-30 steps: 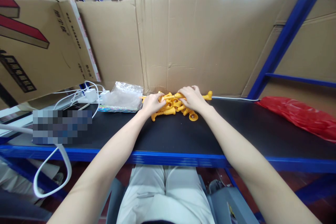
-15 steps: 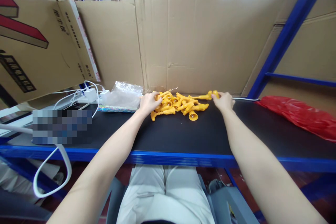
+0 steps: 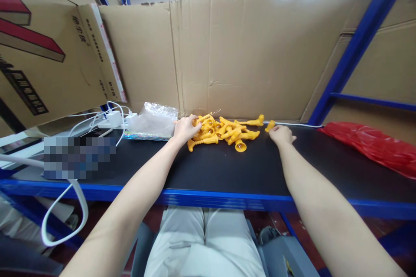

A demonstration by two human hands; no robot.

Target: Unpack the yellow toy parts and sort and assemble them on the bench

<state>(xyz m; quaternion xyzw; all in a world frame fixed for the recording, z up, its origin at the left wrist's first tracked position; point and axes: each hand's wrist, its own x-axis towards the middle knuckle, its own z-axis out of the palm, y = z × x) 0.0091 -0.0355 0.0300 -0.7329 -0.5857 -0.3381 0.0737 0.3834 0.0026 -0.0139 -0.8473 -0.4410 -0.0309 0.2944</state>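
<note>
— So, what are you holding?
— Your right hand (image 3: pixel 282 134) pinches one yellow piece (image 3: pixel 269 126) right of centre; your left hand (image 3: pixel 185 129) curls against the yellow pile (image 3: pixel 233 133) mid-frame, though I can't tell whether it grips anything.

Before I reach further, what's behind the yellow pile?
Brown cardboard stands behind the yellow pile; a white cable shows past its right end. The pile hides part of the tabletop behind it, so anything small there can't be seen.
</note>
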